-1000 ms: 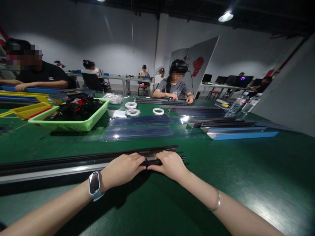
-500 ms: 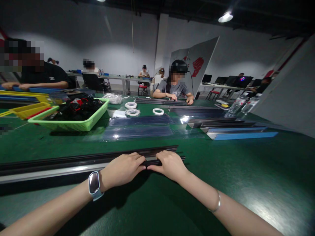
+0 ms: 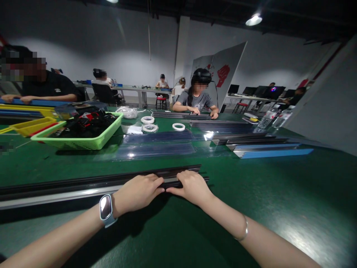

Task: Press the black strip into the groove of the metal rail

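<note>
A long dark metal profile (image 3: pixel 69 182) with a shiny silver strip along its near side runs from the left edge to the middle of the green table (image 3: pixel 251 193). Near its right end my left hand (image 3: pixel 139 191) is closed on the near rim, thumb in front and fingers over the top. My right hand (image 3: pixel 193 188) pinches the same rim just to the right, its thumb pointing at my left thumb. The two hands almost meet. Whatever lies under the fingertips is hidden.
A green basket (image 3: pixel 75 143) of black and red parts stands at the left. Rolls of white tape (image 3: pixel 178 127) and clear film strips (image 3: pixel 156 149) lie beyond the profile. More profiles (image 3: pixel 273 153) and water bottles (image 3: pixel 269 117) are at the right. A co-worker (image 3: pixel 196 96) sits opposite.
Both hands keep their place and grip on the profile. The whole view has shifted very slightly.
</note>
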Demonstrator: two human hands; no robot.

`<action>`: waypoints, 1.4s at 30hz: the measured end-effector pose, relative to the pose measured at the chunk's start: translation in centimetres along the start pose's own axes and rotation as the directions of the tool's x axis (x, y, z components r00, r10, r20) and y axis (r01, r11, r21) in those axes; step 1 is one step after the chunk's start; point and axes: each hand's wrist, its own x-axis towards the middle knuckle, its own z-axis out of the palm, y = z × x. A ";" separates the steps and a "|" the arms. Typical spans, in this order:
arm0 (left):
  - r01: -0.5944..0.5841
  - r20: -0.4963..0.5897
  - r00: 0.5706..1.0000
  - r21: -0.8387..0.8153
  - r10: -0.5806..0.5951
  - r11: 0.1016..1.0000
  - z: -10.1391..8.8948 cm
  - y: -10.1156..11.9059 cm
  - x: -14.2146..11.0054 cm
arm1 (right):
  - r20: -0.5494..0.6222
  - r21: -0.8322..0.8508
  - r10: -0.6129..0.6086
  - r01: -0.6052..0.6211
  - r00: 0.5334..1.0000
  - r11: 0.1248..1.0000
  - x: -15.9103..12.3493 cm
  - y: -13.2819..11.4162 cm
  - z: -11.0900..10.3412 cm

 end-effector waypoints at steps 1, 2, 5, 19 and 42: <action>-0.002 -0.004 1.000 -0.001 0.002 1.000 0.0 0.0 0.0 | -0.016 -0.007 0.004 -0.004 1.000 1.000 -0.1 -0.1 0.0; -0.003 -0.007 1.000 -0.002 0.003 1.000 0.0 0.0 0.0 | -0.027 -0.012 0.008 -0.009 1.000 1.000 -0.1 -0.1 0.1; -0.003 -0.014 1.000 -0.005 0.003 1.000 0.0 -0.1 0.0 | -0.016 -0.010 0.014 -0.014 1.000 1.000 -0.1 -0.2 0.1; 0.001 -0.006 1.000 -0.009 -0.001 1.000 0.2 0.0 0.0 | -0.032 -0.018 0.025 -0.026 0.999 1.000 -0.1 -0.3 0.3; 0.007 -0.013 1.000 -0.028 -0.007 1.000 0.1 -0.1 0.0 | -0.018 0.001 -0.020 0.020 1.000 1.000 0.0 0.0 0.3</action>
